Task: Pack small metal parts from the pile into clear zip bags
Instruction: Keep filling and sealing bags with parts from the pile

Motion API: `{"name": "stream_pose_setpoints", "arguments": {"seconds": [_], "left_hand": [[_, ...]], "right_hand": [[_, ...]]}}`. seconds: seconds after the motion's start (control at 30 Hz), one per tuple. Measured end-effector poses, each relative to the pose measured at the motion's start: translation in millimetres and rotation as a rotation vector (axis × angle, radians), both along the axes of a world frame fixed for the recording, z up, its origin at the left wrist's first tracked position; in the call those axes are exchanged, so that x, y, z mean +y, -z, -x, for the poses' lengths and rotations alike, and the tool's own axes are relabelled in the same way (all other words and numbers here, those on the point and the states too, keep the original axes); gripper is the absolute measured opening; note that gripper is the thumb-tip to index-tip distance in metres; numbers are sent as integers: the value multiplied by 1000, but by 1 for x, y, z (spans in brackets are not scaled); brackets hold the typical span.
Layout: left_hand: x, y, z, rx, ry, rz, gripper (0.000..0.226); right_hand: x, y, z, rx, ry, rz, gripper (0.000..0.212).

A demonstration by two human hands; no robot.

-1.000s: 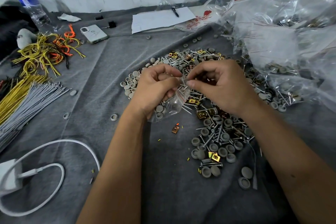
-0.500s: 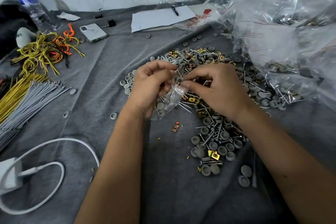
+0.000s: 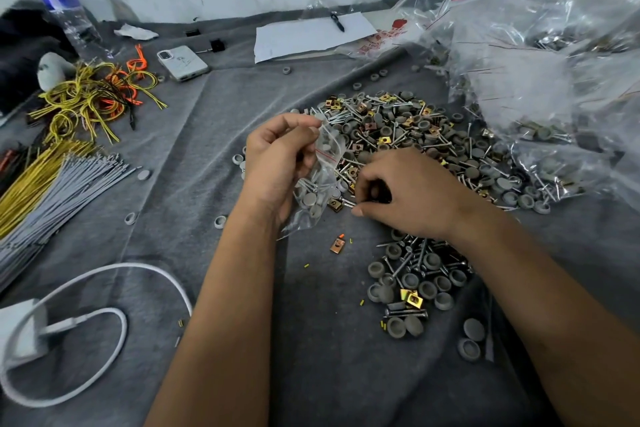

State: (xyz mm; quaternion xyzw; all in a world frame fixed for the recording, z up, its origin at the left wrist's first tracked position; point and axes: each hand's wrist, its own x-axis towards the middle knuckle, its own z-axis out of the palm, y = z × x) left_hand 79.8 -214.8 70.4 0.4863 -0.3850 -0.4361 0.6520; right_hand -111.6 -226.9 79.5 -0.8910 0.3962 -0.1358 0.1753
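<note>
A pile of screws, grey caps and gold clips (image 3: 408, 135) is spread over the grey cloth (image 3: 180, 184). My left hand (image 3: 277, 163) grips a small clear zip bag (image 3: 320, 180) by its top, and grey caps and a few screws lie inside it. My right hand (image 3: 405, 194) is down on the pile just right of the bag, its fingers curled and pinching at screws. What it pinches is mostly hidden under the fingers. A smaller heap of caps and screws (image 3: 415, 277) lies below my right wrist.
Filled clear bags (image 3: 540, 87) are heaped at the right. Yellow and orange wires (image 3: 93, 97) and grey cable ties (image 3: 59, 194) lie at the left, with a phone (image 3: 181, 62), a water bottle (image 3: 65, 14), paper (image 3: 308, 35) and a white charger cable (image 3: 104, 288).
My right hand left the bag's mouth and dropped onto the pile. My left hand stayed with the bag, holding it alone and more upright.
</note>
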Motion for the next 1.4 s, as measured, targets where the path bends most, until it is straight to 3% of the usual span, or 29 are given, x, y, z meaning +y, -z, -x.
{"name": "stream_pose_setpoints", "arguments": {"seconds": [0.33,0.6,0.7,0.9,1.1,1.23,1.4], "left_hand": [[0,0,-1,0,-47,-9,24],[0,2,6,-121,16,-2,24],[0,4,16,-229,75,20,24],[-1,6,18,-269,106,50,24],[0,4,13,-269,155,50,25],[2,1,9,-194,206,47,16],[3,-2,-1,-87,171,36,23]], "right_hand": [[3,-3,0,114,-67,54,9],[-9,-6,8,-411,235,155,9],[-7,-9,10,-520,221,154,7],[-7,-6,9,-431,126,147,11],[-5,-5,6,-479,68,133,18],[-4,-4,4,-503,52,96,22],[-7,-3,6,-513,69,138,16]]}}
